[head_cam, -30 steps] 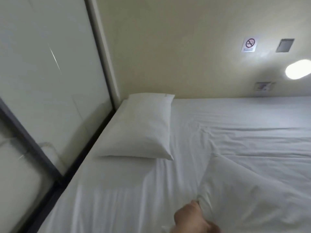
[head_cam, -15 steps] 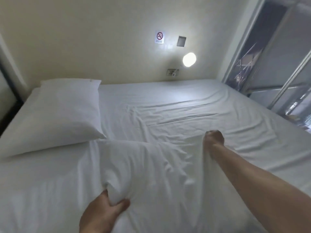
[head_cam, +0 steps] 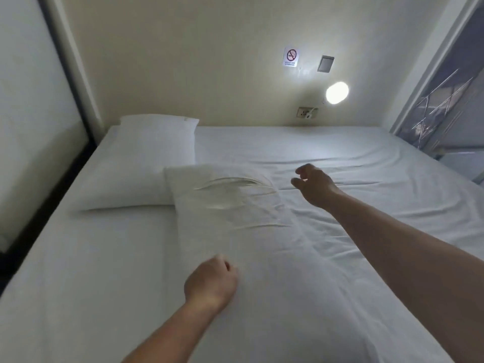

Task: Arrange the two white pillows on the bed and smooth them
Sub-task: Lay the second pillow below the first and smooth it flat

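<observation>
One white pillow [head_cam: 141,163] lies flat at the head of the bed [head_cam: 78,297], on the left side against the wall. The second white pillow [head_cam: 235,221] lies creased in the middle of the bed, and its far left corner overlaps the first pillow's right edge. My left hand [head_cam: 210,282] hovers at the second pillow's near left edge with its fingers loosely curled and no fabric visible in them. My right hand [head_cam: 313,186] floats just right of that pillow's far corner, with relaxed fingers that hold nothing.
A wrinkled white sheet covers the whole bed. On the head wall are a lit round lamp [head_cam: 337,92], a socket [head_cam: 307,112], a switch plate [head_cam: 325,63] and a no-smoking sign [head_cam: 291,56]. A dark-framed panel [head_cam: 31,100] borders the left side and a glass door [head_cam: 450,95] the right.
Half a second ago both hands gripped the second pillow's edges. Both have let go, and the pillow now lies farther up the bed, touching the first pillow.
</observation>
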A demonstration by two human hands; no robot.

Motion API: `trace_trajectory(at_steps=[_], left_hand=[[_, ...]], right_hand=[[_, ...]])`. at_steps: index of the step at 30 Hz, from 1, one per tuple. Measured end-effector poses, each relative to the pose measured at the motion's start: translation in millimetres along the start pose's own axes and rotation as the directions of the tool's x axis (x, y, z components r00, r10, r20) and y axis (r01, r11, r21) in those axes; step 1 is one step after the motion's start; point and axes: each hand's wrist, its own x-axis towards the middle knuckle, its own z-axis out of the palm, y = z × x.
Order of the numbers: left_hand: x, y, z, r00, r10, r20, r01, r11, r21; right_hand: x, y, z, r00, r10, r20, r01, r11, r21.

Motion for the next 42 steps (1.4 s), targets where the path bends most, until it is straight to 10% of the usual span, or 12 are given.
trace_trajectory(at_steps=[7, 13, 21, 26, 29, 35, 42], left_hand=[[68, -58, -16, 0.946, -0.324, 0.007, 0.313, 0.907, -0.283], [94, -54, 13, 0.946, -0.312, 0.089, 0.303, 0.751, -0.586], [109, -31, 34, 0.944, -0.321, 0.077, 0.301, 0.739, -0.603], [99, 2, 37, 0.983, -0.154, 0.098, 0.17, 0.571, -0.804], [94, 22, 40, 0.987, -0.031, 0.157, 0.14, 0.649, -0.748], [69, 15, -24, 0.998, 0.043, 0.035, 0.001, 0.612, -0.791], [22, -64, -144, 0.999, -0.034, 0.034, 0.046, 0.474, -0.88]], right_hand=[[-39, 109, 46, 0.901, 0.35, 0.255, -0.343, 0.936, -0.073], [-47, 140, 91, 0.785, 0.393, 0.479, -0.489, 0.868, 0.087], [-39, 127, 90, 0.807, 0.448, 0.386, -0.564, 0.78, 0.273], [-38, 85, 14, 0.897, 0.377, 0.229, -0.441, 0.776, 0.451], [-50, 57, -28, 0.944, 0.284, 0.169, -0.331, 0.788, 0.52], [-93, -49, -4, 0.984, -0.019, 0.175, -0.023, 0.972, 0.235], [-137, -159, 43, 0.638, -0.362, 0.68, -0.111, 0.83, 0.547]])
